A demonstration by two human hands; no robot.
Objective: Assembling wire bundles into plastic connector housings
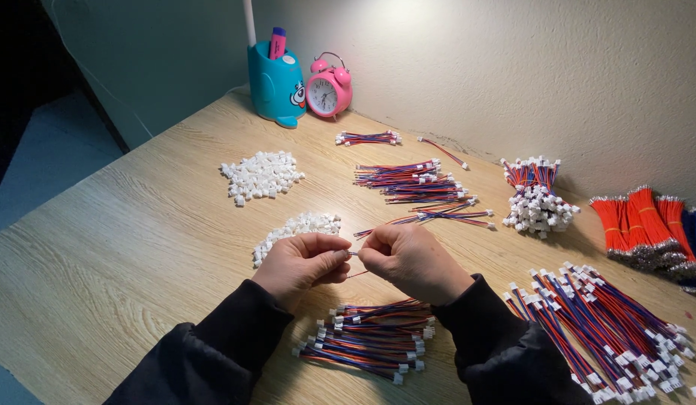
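Wooden table (pixel 123 247) under lamp light, seen from the head camera. At centre, the left hand (pixel 301 262) and the right hand (pixel 411 259) are meeting fingertip to fingertip, each pinching one end of a thin wire lead (pixel 353 254) that is spanning the small gap between them; both hands are curling closed around it, just above the tabletop. Whether a connector is sitting inside the left fingers cannot be told.

Directly below the hands, a flat stack of red-and-blue leads with white plugs (pixel 374 341) is lying between the two black sleeves. Just beyond the left hand, a near pile of white connector housings (pixel 303 225) is resting, with a second white pile (pixel 261 176) farther back. Loose red-and-blue wires (pixel 415 184) are spreading out beyond the right hand. To the right, a long row of plugged leads (pixel 610 330) is fanning out, a tied bundle (pixel 539 199) is standing behind it, and bunches of red wire (pixel 640 221) are lying near the wall. At the back, a teal pen holder (pixel 276 86) is standing beside a pink alarm clock (pixel 329 90).
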